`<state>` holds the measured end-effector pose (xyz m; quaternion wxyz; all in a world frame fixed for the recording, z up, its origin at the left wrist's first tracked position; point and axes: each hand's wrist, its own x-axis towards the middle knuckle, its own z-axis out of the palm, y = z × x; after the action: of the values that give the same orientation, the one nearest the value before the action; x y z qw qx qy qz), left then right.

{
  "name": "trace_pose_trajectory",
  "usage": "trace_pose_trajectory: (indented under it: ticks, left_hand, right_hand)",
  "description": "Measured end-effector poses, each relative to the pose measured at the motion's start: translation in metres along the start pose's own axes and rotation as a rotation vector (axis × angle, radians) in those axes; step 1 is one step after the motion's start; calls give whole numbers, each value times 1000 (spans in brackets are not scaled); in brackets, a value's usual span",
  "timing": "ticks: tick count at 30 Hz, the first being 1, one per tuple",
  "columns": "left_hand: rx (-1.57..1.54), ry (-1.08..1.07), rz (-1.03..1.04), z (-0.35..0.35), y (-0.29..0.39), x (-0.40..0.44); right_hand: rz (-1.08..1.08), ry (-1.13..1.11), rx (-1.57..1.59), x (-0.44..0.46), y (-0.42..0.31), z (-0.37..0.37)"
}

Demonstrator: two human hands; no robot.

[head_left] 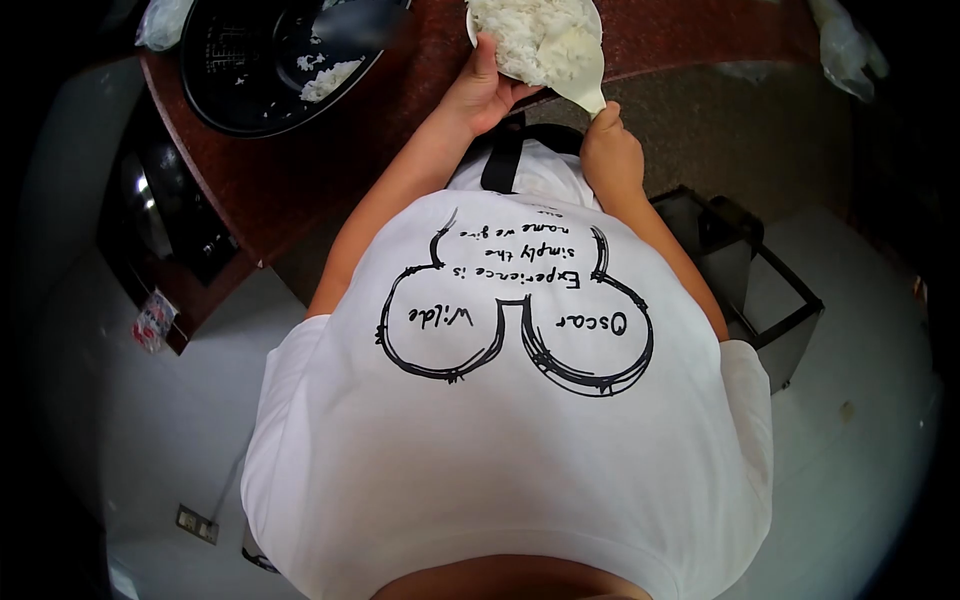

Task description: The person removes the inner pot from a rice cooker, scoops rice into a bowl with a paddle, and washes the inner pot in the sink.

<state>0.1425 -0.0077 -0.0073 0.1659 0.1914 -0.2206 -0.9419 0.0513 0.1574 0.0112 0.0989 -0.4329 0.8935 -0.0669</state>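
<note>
My left hand (485,95) is closed around the near left side of a white bowl (470,28), thumb up at its rim. White cooked rice (510,35) is heaped in the bowl, whose far part is cut off by the top of the view. My right hand (611,150) grips the handle of a pale rice paddle (588,92). The paddle's blade lies against the rice at the bowl's right side. Left of the bowl stands a black rice cooker pot (235,112) with some clumps of rice (330,82) inside. A dark blurred shape covers part of its opening.
The pot stands on a reddish-brown countertop (400,75). A clear plastic bag (163,24) lies at the far left, another (845,50) at the far right. Below the counter's left edge is a black glossy appliance (150,205). A dark-framed stand (790,310) is at my right.
</note>
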Motion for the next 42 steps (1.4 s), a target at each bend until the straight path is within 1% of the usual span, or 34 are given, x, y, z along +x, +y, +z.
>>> trace_pose_trajectory:
  ticks: [3, 15, 18, 21, 42]
  left_hand:
    - [93, 10, 7, 2, 1, 0]
    - [97, 38, -3, 5, 5, 1]
    - [93, 91, -10, 14, 9, -1]
    - [74, 152, -32, -5, 4, 5]
    - [159, 151, -15, -12, -2, 4]
  right_hand:
    - [-31, 18, -11, -1, 2, -3]
    - [-44, -9, -46, 0, 5, -7]
    - [-38, -54, -16, -1, 5, -13]
    - [-27, -73, -45, -3, 4, -16]
    - [-84, -120, -59, -11, 27, -17]
